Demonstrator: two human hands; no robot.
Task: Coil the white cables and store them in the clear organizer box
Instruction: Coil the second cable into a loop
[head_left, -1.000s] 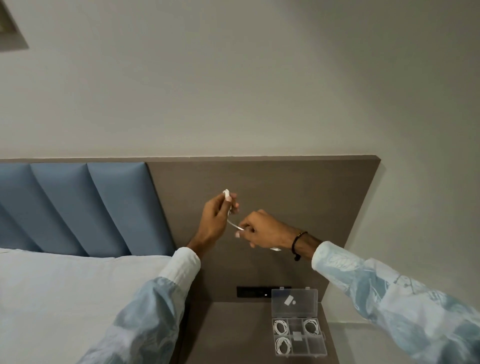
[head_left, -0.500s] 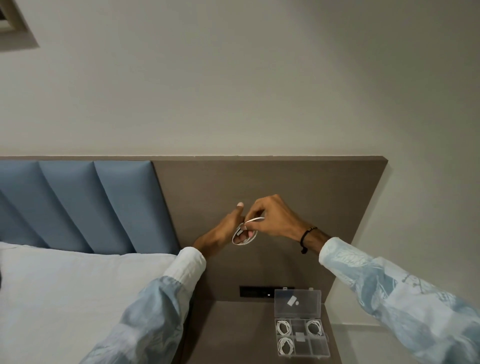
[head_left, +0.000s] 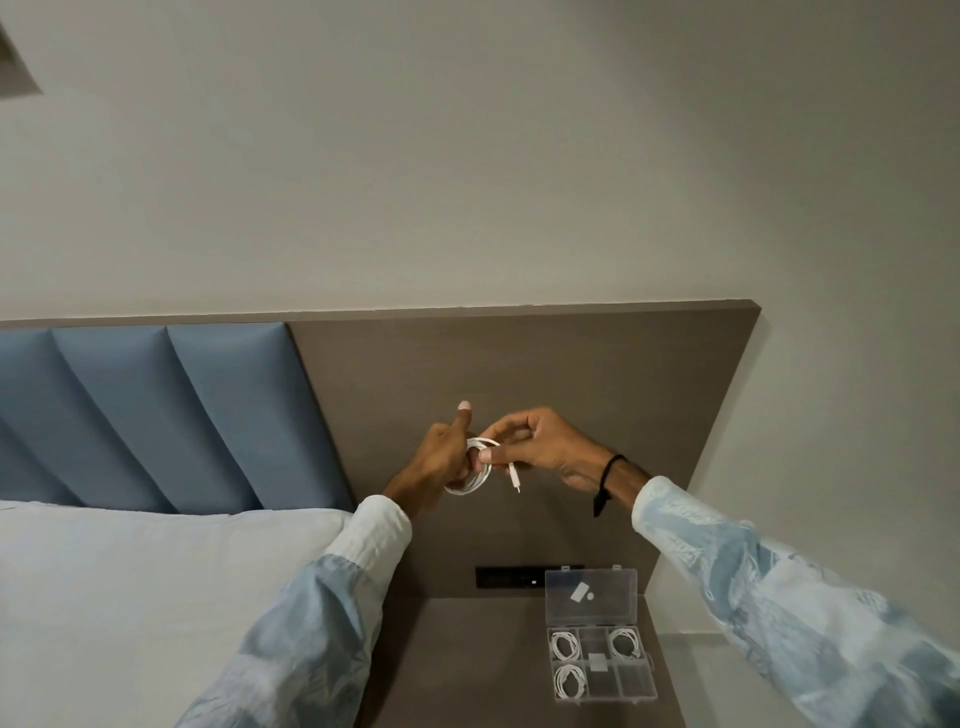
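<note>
A white cable (head_left: 478, 470) is wound into a small coil around the fingers of my left hand (head_left: 441, 457), thumb up. My right hand (head_left: 535, 447) pinches the coil's free end; the connector tip (head_left: 515, 480) hangs down from it. Both hands are raised in front of the brown headboard panel. The clear organizer box (head_left: 597, 660) lies open on the nightstand below, lid up against the panel. Three coiled white cables lie in its compartments: two on the left (head_left: 565, 646) (head_left: 569, 682) and one at the upper right (head_left: 625, 643).
A brown nightstand (head_left: 467, 665) carries the box. A black socket strip (head_left: 509, 577) sits on the brown headboard panel (head_left: 571, 374) just above it. To the left are a bed with light bedding (head_left: 130, 597) and blue padded headboard panels (head_left: 156, 405).
The cable went from a nearly straight length held between both hands to a coil around my left fingers. My right hand has wrapped it round and now holds the loose end.
</note>
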